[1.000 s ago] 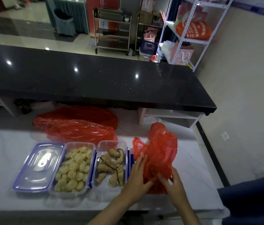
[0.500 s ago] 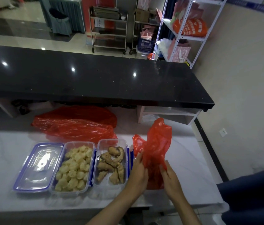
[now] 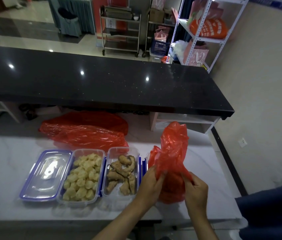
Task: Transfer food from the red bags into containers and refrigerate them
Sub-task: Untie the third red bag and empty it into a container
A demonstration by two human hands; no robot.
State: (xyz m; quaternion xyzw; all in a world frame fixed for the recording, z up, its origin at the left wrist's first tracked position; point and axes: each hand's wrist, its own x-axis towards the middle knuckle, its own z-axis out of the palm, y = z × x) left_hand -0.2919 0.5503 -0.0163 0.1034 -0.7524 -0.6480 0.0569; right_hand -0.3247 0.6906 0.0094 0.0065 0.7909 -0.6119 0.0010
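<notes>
Two clear containers in the lower left of the frame are already filled: one (image 3: 82,175) with pale yellow pieces, the next (image 3: 122,172) with brown fried pieces. Neither is covered; a blue-rimmed lid (image 3: 47,174) lies flat at their left. Right of them, the left hand (image 3: 151,181) and right hand (image 3: 195,187) each pinch a small red bag (image 3: 173,160), which stands bunched on the white counter (image 3: 6,170). Whether it holds food cannot be told. A larger red bag (image 3: 88,129) lies behind the containers. Lidding and refrigerating appear to remain.
</notes>
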